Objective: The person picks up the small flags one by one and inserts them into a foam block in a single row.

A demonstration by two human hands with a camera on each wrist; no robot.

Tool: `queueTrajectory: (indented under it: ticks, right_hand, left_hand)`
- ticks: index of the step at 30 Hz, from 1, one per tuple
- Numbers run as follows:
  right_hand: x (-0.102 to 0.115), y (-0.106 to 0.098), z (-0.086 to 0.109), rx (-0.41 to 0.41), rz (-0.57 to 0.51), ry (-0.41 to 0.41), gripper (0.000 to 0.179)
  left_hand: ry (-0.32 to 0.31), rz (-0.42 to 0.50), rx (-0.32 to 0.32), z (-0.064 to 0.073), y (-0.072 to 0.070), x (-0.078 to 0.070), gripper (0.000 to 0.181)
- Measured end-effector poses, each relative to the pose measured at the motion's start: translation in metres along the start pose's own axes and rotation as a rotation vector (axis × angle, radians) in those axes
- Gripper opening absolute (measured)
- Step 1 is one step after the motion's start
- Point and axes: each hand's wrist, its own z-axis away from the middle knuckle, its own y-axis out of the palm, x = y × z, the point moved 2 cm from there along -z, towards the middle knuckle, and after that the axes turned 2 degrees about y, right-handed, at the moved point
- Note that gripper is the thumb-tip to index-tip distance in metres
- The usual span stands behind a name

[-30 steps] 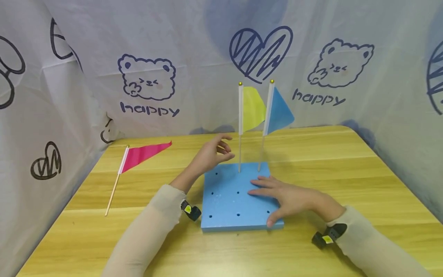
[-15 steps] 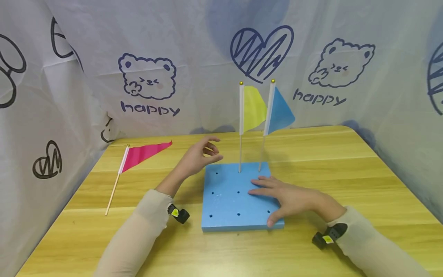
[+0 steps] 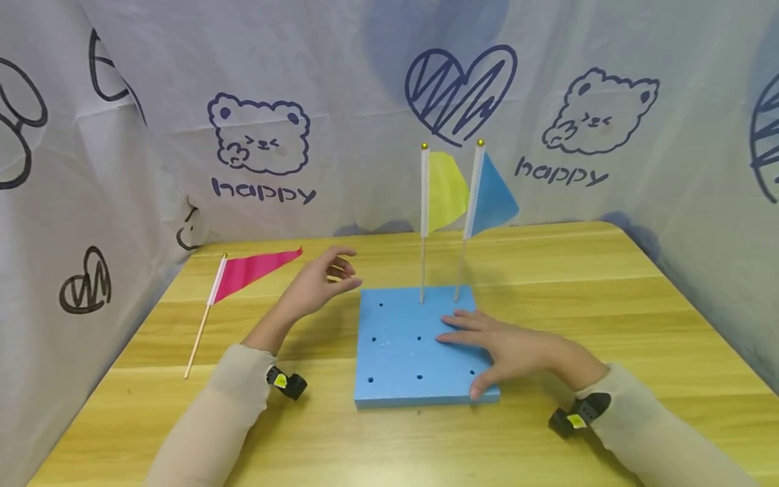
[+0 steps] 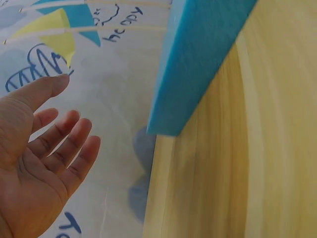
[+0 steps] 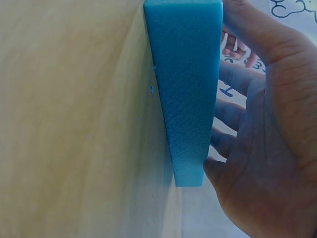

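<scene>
A blue foam board (image 3: 395, 358) with several small holes lies on the table. A yellow flag (image 3: 447, 193) and a blue flag (image 3: 491, 196) stand upright in holes along its far edge, the blue one leaning slightly right. My right hand (image 3: 502, 348) rests on the board's right side, fingers spread over the top; the right wrist view shows the fingertips against the foam's upper face (image 5: 185, 89). My left hand (image 3: 316, 284) hovers left of the board, fingers loosely bent and holding nothing. Farther left a pink flag (image 3: 249, 276) lies on the table, its stick pointing toward me.
The wood-grain table (image 3: 608, 291) is backed by a white curtain (image 3: 353, 101) printed with bears and hearts, which also hangs at both sides. Each wrist carries a small black camera (image 3: 287, 383).
My left hand has moved left, away from the yellow flag's stick and off the board toward the pink flag. The right hand and the board have stayed in place.
</scene>
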Motion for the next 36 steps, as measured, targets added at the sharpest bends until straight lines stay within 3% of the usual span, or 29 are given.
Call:
queueTrajectory:
  ticks: [10,23,36]
  right_hand:
    - [-0.001,-0.003,-0.001,-0.002,0.009,-0.011,0.097]
    - [-0.006,-0.003,0.002,-0.034,0.029,-0.003,0.097]
    - [-0.002,0.001,-0.001,-0.012,0.024,-0.023,0.096]
  left_hand:
    - [-0.065,-0.029,-0.038,0.017,-0.028,0.023,0.057]
    - [-0.122,-0.239,-0.101,0.021,-0.063,0.045,0.049]
    - [-0.207,-0.388,-0.079,0.046,-0.086,0.074,0.057]
